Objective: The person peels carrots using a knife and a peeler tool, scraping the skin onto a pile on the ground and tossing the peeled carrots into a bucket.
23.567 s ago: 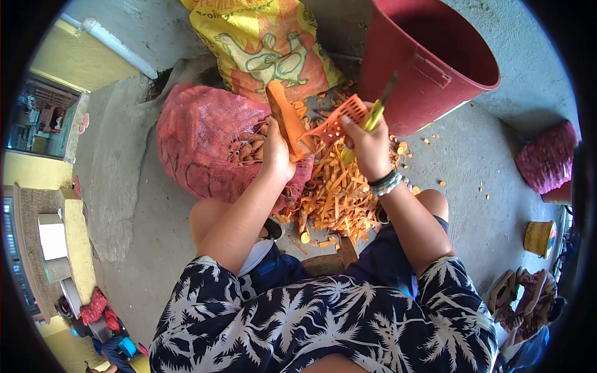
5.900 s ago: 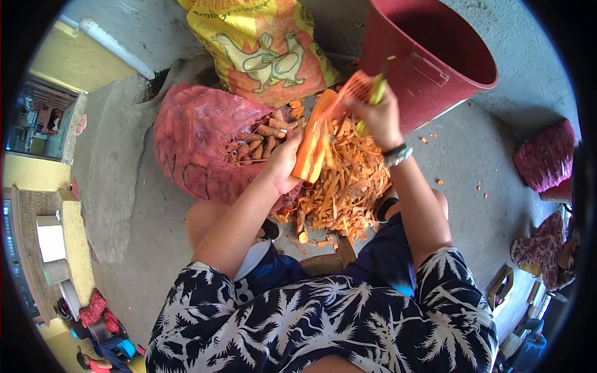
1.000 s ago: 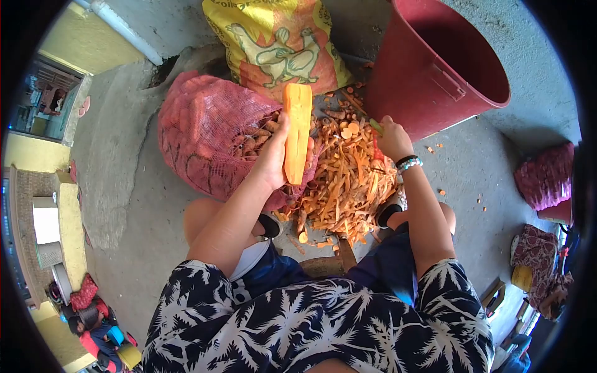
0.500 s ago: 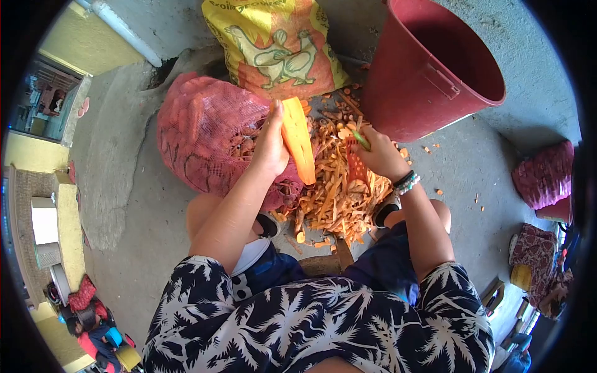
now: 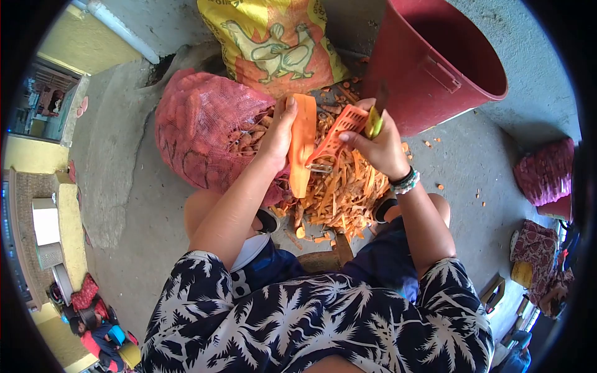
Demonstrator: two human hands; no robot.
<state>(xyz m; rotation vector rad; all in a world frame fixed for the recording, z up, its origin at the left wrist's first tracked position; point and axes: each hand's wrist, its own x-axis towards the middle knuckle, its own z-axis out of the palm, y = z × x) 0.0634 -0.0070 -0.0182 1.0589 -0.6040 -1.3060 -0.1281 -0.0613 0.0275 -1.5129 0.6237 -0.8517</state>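
Note:
A large peeled carrot (image 5: pixel 301 149) is held lengthwise by my left hand (image 5: pixel 278 137), its fingers wrapped round the upper part. My right hand (image 5: pixel 384 148) is closed on an orange peeler (image 5: pixel 337 133), whose blade end is close to the carrot's right side; contact is not clear. That same hand also keeps a knife with a yellow-green handle (image 5: pixel 374 123), its blurred blade pointing up. Below both hands lies a heap of carrot peelings (image 5: pixel 351 202). To the left, a red mesh sack (image 5: pixel 193 127) lies open with unpeeled carrots (image 5: pixel 252 137) at its mouth.
A tall red bin (image 5: pixel 404 81) stands at the upper right, close to my right hand. Behind the heap is a yellow and orange sack (image 5: pixel 273 46) printed with chickens. A purple sack (image 5: pixel 546 171) stands far right. At lower left sits another person (image 5: pixel 96 339).
My right hand has turned and lifted the peeler from over the heap to beside the carrot. The carrot is now more upright, and the knife blade points up.

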